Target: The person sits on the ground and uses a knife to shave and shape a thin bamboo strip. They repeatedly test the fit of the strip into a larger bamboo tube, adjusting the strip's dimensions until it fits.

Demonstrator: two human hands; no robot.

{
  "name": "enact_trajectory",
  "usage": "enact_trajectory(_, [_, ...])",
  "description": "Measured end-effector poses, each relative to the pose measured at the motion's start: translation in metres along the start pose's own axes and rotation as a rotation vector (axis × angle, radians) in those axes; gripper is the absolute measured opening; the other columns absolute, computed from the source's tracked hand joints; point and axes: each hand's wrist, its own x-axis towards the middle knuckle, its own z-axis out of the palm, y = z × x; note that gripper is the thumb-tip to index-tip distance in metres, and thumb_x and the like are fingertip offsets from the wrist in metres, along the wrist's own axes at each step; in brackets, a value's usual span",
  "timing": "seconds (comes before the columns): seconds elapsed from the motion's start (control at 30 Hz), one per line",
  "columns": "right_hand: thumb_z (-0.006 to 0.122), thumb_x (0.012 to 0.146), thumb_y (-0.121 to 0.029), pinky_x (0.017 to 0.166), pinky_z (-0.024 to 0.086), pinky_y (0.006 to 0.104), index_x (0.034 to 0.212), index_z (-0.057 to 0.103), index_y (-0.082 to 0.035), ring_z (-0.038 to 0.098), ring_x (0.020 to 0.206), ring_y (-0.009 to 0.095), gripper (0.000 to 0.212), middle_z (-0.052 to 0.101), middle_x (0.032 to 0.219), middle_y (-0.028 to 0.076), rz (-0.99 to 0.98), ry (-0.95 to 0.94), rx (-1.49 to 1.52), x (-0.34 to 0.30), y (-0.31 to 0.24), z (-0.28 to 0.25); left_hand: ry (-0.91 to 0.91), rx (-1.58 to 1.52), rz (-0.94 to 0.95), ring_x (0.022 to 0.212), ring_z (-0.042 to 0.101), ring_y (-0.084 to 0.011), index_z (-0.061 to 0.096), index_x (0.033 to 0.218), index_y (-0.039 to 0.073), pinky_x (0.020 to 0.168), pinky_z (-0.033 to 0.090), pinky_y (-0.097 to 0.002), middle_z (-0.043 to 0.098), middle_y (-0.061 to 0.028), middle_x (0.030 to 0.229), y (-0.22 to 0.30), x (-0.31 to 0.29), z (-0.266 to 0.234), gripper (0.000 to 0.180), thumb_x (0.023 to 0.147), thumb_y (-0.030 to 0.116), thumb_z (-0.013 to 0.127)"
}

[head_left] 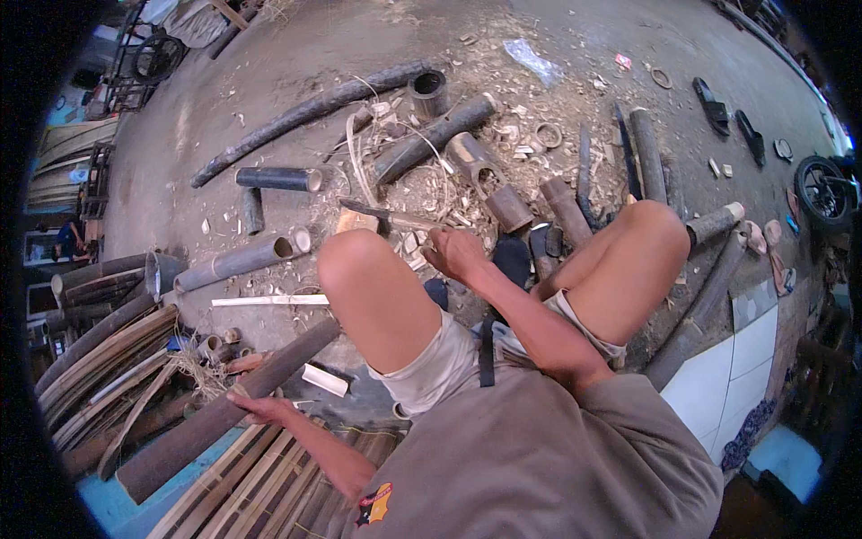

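My left hand [260,410] is closed on a thick, dark bamboo pole [190,436], which slants from the lower left up to beside my left knee. In my right hand [456,252], between my knees, is a big knife. Its pale handle runs into my fist, and its dark blade [364,208] points left, over a pale wood block [356,221] just beyond my left knee. The blade does not reach the pole. A split piece of bamboo [325,380] with a pale inside lies by my left thigh.
Several cut bamboo tubes [489,175] and many shavings cover the floor ahead. Split strips [103,359] are stacked at the left, with more slats [242,485] beside my left arm. Black sandals [710,108] and a motorbike wheel [824,190] are at the far right.
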Motion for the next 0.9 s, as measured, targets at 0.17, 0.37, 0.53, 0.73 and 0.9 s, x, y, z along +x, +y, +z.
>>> enact_trajectory(0.17, [0.062,0.089,-0.030,0.087,0.052,0.0500,0.107,0.062,0.000,0.061,0.104,0.039,0.036,0.064,0.109,0.021,-0.052,0.025,-0.119,0.055,0.020,0.062,0.039,0.108,-0.086,0.117,0.060,-0.0336,0.049,0.135,-0.012,0.102,0.050,-0.0476,0.056,-0.0257,0.135,0.000,-0.003,-0.010,0.082,0.089,0.052,0.069])
enact_trajectory(0.37, [0.048,0.095,-0.018,0.092,0.050,0.0515,0.123,0.057,-0.001,0.059,0.113,0.039,0.034,0.063,0.117,0.020,-0.036,-0.098,-0.210,0.085,0.023,0.093,0.032,0.009,-0.094,0.118,0.060,-0.0326,0.057,0.127,-0.010,0.106,0.046,-0.0481,0.060,-0.0224,0.130,-0.001,0.070,-0.050,0.078,0.092,0.060,0.060])
enact_trajectory(0.53, [0.053,0.091,-0.020,0.089,0.052,0.0521,0.120,0.058,-0.005,0.066,0.104,0.039,0.033,0.068,0.111,0.021,0.001,-0.145,-0.225,0.093,0.043,0.091,-0.026,0.117,0.002,0.108,0.061,-0.0309,0.060,0.112,-0.006,0.100,0.048,-0.0473,0.063,-0.0171,0.113,0.029,0.034,-0.018,0.075,0.095,0.066,0.050])
enact_trajectory(0.73, [0.064,0.083,-0.035,0.076,0.055,0.0491,0.109,0.062,-0.008,0.070,0.088,0.037,0.038,0.071,0.093,0.020,0.003,-0.099,0.123,0.094,0.015,0.064,0.020,0.071,-0.030,0.103,0.062,-0.0296,0.061,0.109,-0.003,0.095,0.050,-0.0459,0.064,-0.0148,0.111,0.034,0.032,-0.019,0.072,0.094,0.067,0.051])
enact_trajectory(0.9, [0.072,0.076,-0.034,0.068,0.051,0.0468,0.101,0.062,-0.008,0.064,0.078,0.037,0.037,0.066,0.082,0.014,-0.341,0.223,0.335,0.128,-0.035,0.041,-0.040,0.052,0.025,0.104,0.062,-0.0270,0.056,0.118,-0.002,0.096,0.049,-0.0455,0.064,-0.0135,0.110,0.036,0.030,-0.015,0.069,0.096,0.064,0.051])
